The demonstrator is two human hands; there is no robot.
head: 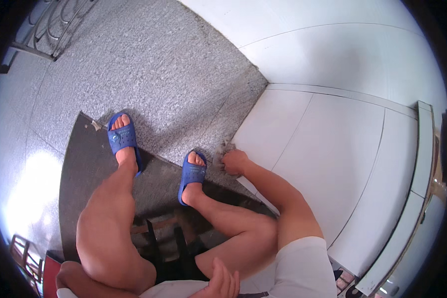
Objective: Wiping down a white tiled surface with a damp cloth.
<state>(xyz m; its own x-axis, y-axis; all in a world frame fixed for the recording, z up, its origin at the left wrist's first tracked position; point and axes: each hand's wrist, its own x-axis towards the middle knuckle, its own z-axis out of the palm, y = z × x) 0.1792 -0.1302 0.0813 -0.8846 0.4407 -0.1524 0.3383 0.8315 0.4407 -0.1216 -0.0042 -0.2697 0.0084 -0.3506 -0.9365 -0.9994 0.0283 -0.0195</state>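
Observation:
My right hand (234, 162) is low beside the tiled wall base, fingers curled over a grey, fuzzy pad or rag (226, 145). It presses this against the speckled floor where the floor meets the white wall tiles (301, 126). Motion blurs the pad's outline, so its exact kind cannot be told. In front of my body at the bottom edge, my left hand (223, 280) rests near my lap, fingers loosely bent, holding nothing visible. A blue slide sandal (193, 173) is just left of my right hand; the other blue sandal (122, 136) stands farther left.
A dark mat or slab (85, 175) lies under my legs, with a small pale scrap (96, 125) on its edge. Dark legs of a low seat (152, 238) show between my knees. A metal rack (41, 48) stands upper left, a wooden chair (20, 253) lower left.

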